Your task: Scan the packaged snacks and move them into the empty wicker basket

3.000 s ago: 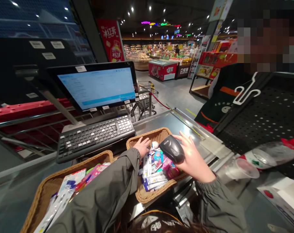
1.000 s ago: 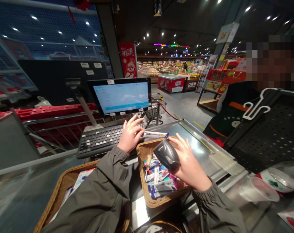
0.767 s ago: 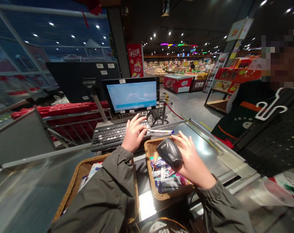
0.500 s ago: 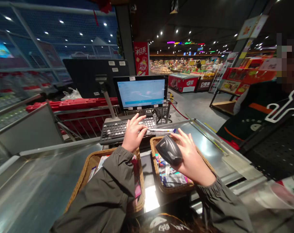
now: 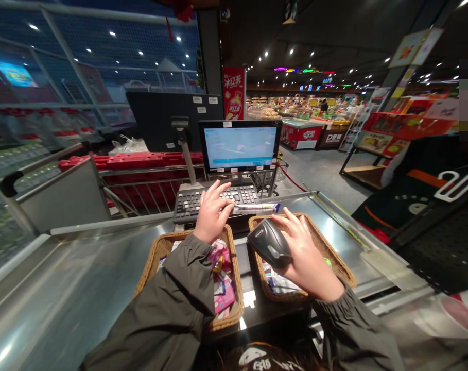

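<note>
Between thumb and finger, my left hand (image 5: 213,212) pinches one end of a thin, stick-shaped packet (image 5: 256,208), held level just in front of the keyboard (image 5: 189,203). My right hand (image 5: 305,257) is wrapped round a black handheld barcode scanner (image 5: 270,242), its head turned towards the left. Below my left forearm sits a wicker basket (image 5: 238,288) of small pink and white packets (image 5: 223,296). A second wicker basket (image 5: 344,265), under the scanner and my right hand, holds more packets (image 5: 282,284). My sleeve and hands cover parts of both baskets.
A lit monitor (image 5: 239,147) stands behind the keyboard, with a dark second screen (image 5: 175,121) to its left. The metal counter (image 5: 90,273) spreads to both sides. A person in dark clothes (image 5: 407,190) is at the right, near a white hanger (image 5: 457,183).
My view has turned slightly left, so the baskets, monitor and counter appear further right. Both hands keep their hold on the packet and the scanner, nearly still in the picture.
</note>
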The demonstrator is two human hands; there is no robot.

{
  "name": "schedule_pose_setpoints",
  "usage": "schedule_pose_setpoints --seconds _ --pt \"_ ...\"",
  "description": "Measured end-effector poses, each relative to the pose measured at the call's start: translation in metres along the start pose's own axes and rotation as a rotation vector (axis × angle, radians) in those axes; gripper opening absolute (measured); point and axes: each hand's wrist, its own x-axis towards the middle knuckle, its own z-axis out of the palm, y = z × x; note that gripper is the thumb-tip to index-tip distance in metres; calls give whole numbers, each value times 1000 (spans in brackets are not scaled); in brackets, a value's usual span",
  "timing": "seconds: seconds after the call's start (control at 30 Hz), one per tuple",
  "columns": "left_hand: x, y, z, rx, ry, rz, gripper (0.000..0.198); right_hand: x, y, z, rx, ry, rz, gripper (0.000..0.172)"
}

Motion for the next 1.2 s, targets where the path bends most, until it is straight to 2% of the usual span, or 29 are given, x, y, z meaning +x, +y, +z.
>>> schedule_pose_setpoints --seconds 0.37,0.6,0.83,1.0,1.1,1.2 --pt "-24 -19 -20 67 -16 -64 24 8 -15 10 3 -1 -3 40" --pt "-55 -42 -39 110 -31 -151 24 21 -25 32 50 -10 -39 47" --pt "-94 -72 -54 140 -74 -273 22 28 -39 43 51 -51 -32 47" --pt "-124 -89 -51 162 -185 -311 22 30 -46 49 60 -58 -38 46" --pt "-142 -96 -46 175 -339 -338 21 32 -50 51 68 -66 -39 45" --pt "-155 -98 -48 279 -487 -393 15 31 -51 50 62 -63 -22 45"
